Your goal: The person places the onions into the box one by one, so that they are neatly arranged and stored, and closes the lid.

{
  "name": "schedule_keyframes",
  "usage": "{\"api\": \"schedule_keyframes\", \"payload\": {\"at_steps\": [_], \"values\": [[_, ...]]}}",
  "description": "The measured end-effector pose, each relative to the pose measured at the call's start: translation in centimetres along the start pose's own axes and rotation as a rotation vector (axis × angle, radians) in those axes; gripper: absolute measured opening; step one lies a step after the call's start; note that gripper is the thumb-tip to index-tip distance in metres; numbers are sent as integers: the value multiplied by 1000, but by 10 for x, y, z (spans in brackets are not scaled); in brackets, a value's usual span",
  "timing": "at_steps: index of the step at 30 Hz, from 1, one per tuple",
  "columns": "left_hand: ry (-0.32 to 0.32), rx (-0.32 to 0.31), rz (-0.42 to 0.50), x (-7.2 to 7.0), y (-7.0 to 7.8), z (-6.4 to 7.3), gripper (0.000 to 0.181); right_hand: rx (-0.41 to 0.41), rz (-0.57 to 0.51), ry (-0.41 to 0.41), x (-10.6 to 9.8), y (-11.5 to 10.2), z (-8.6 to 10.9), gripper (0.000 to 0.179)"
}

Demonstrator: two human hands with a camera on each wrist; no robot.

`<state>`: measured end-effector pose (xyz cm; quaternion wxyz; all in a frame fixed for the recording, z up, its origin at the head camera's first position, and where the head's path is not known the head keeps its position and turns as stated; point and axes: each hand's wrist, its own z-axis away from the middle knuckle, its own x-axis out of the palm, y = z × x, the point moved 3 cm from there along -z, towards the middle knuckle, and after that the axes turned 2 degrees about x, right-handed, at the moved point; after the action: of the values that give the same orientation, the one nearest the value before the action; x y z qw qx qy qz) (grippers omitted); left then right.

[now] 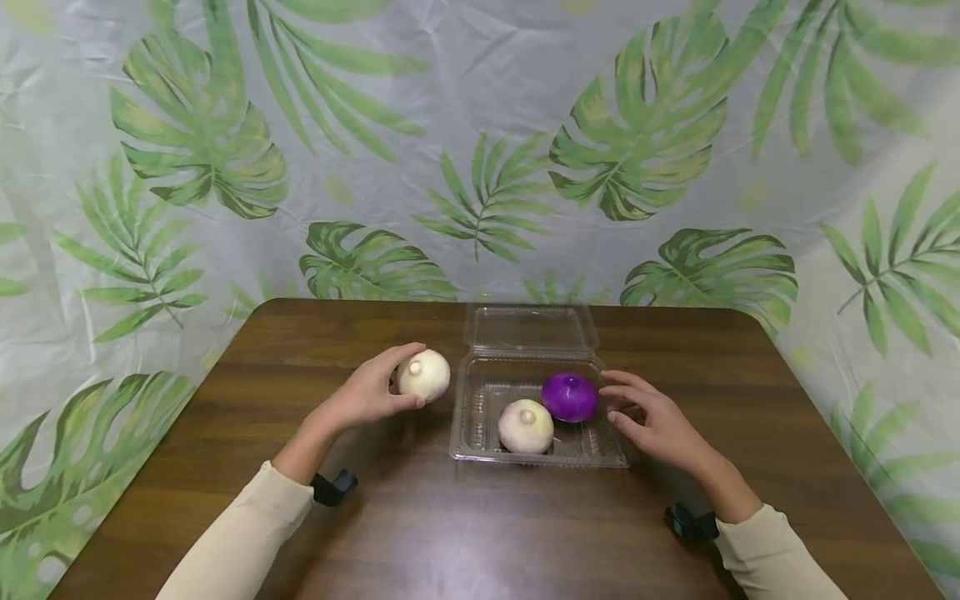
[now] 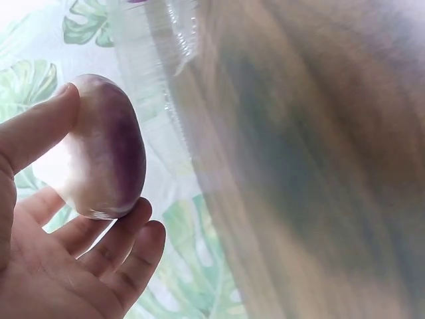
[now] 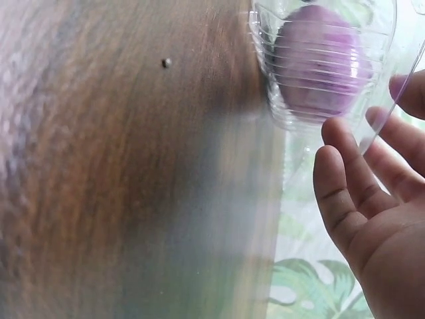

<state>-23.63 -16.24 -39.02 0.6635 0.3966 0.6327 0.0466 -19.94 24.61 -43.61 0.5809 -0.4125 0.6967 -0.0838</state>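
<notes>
My left hand (image 1: 369, 385) grips a white turnip (image 1: 426, 375) between thumb and fingers, to the left of a clear plastic clamshell container (image 1: 472, 450). The left wrist view shows purple on the lower side of this turnip (image 2: 106, 146). Inside the container, another white turnip (image 1: 526, 427) sits near the front, touching or close beside a glossy purple one (image 1: 570, 397) with a small nub on top. My right hand (image 1: 660, 423) lies at the container's right edge with fingers loosely bent, fingertips right at the rim (image 3: 372, 136).
The container's lid (image 1: 532, 327) is folded back toward the table's far edge. Everything rests on a dark brown wooden table (image 1: 450, 533). A leaf-patterned sheet (image 1: 495, 100) hangs behind it. Dark cameras are strapped to both wrists.
</notes>
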Motion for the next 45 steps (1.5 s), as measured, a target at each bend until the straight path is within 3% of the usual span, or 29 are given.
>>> {"api": "schedule_keyframes", "payload": {"at_steps": [10,19,24,31,37,45], "values": [[5,51,-22,-14,13,-10,79,13,6,-13,0,1,-1,31],[-8,84,-57,-16,19,-17,77,-1,4,-7,-1,1,0,31],[-26,140,-100,-16,29,-24,76,10,3,-19,0,0,0,31],[-83,171,-177,-11,42,-37,77,13,0,-22,0,0,-1,31],[-120,222,-188,-2,55,-46,74,14,4,-23,-1,0,-2,31],[-140,246,-195,13,60,-53,71,17,2,-27,0,0,-2,31]]}}
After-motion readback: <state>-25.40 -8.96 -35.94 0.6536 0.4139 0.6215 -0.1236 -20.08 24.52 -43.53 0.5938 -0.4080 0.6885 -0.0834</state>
